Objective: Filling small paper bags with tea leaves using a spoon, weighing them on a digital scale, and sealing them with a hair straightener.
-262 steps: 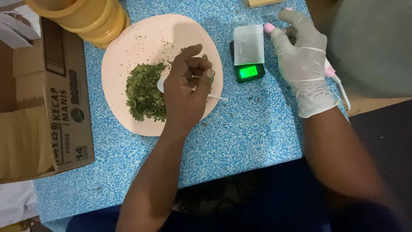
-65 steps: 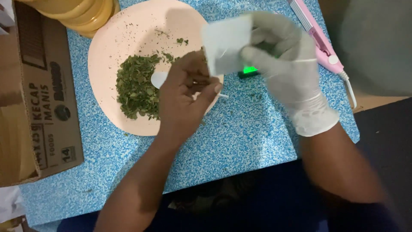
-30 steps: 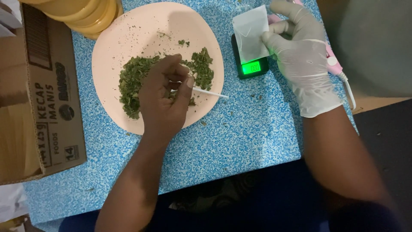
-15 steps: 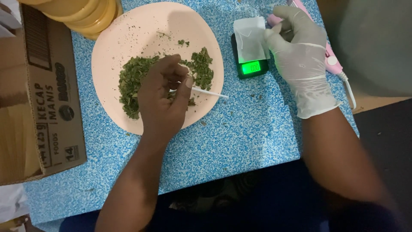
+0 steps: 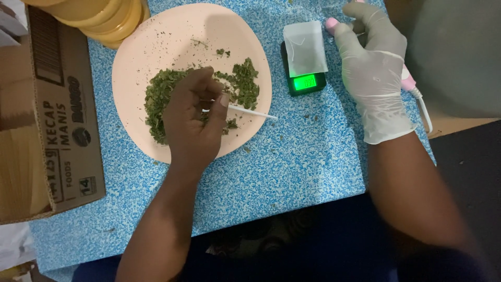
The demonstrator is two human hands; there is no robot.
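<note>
One plate (image 5: 156, 31), one scale (image 5: 305, 83), one pouch (image 5: 305, 47)

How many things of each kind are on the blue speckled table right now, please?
Round pale pink plate with chopped green leaves: 1
Thin white spoon, in bare left hand: 1
Small black scale: 1
Clear plastic pouch: 1
Pink tool, by gloved right hand: 1
Brown cardboard box: 1
Total: 6

A pale pink round plate (image 5: 156, 47) carries dark green chopped dried leaves (image 5: 159, 99) on a blue-and-white speckled tabletop (image 5: 292, 162). At far right, a small black scale (image 5: 305, 83) glows green beside a white-gloved right hand (image 5: 373, 68); at left stands a brown cardboard box (image 5: 52, 120).
</note>
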